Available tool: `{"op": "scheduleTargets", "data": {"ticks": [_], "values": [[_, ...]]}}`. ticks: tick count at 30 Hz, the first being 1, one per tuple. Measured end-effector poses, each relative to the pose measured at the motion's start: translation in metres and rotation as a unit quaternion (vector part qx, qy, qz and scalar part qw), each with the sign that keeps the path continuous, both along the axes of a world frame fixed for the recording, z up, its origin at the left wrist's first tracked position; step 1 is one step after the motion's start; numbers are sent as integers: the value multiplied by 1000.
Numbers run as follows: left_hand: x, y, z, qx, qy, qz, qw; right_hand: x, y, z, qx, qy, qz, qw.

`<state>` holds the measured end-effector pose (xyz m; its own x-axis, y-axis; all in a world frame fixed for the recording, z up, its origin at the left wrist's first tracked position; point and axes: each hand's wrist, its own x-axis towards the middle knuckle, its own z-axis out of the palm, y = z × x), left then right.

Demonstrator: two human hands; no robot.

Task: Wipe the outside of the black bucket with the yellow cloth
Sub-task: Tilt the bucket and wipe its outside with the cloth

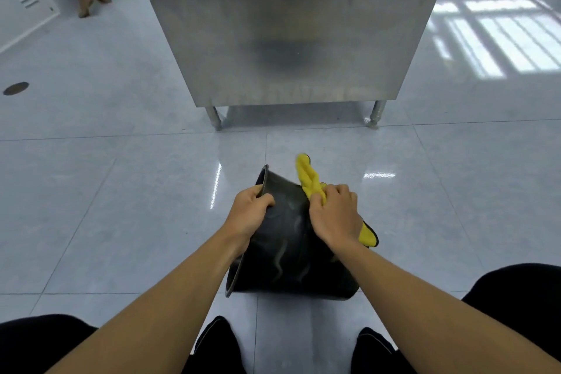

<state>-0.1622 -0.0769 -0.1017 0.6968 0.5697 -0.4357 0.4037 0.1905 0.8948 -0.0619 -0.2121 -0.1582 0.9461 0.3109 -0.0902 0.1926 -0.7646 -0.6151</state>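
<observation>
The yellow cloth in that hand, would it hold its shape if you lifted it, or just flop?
The yellow cloth would probably flop: it is bunched and twisted where the right hand grips it against the black bucket, and a loose end trails out below the wrist. It looks soft and light, so it likely drapes over whatever it touches.

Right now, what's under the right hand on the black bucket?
The right hand presses a bunched yellow cloth against the black plastic bucket. The cloth's middle is covered; only both ends show.
</observation>
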Motion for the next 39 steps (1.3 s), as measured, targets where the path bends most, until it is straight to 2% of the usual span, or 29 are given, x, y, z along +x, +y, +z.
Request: {"op": "scheduleTargets", "data": {"ticks": [3,9,11,16,20,24,26,29,32,34,37,39], "values": [[-1,1,1,-18,2,-10,1000,-11,6,8,56,-18,44,997],[2,0,8,-88,-25,-118,989,-32,32,31,194,-63,132,970],[2,1,10,-117,-30,-124,985,-29,30,28,213,-65,152,963],[4,1,11,-101,-5,-80,992,-17,11,13,152,-73,161,973],[1,5,5,-85,11,-31,996,-1,-8,-3,92,-24,91,991],[2,6,7,-74,11,-30,997,10,-26,-10,58,48,8,997],[4,6,8,-66,13,-36,997,11,-26,-10,59,64,-9,996],[5,7,9,-54,19,-45,997,7,-19,-5,104,23,13,994],[8,7,11,14,29,-92,995,-7,-3,9,149,-33,53,987],[11,2,10,107,10,-117,987,-18,10,19,188,-72,95,975],[12,-9,10,286,-5,-100,953,-31,21,22,204,-98,127,966],[11,-10,7,342,-6,-115,933,-33,21,18,197,-104,115,968]]}}
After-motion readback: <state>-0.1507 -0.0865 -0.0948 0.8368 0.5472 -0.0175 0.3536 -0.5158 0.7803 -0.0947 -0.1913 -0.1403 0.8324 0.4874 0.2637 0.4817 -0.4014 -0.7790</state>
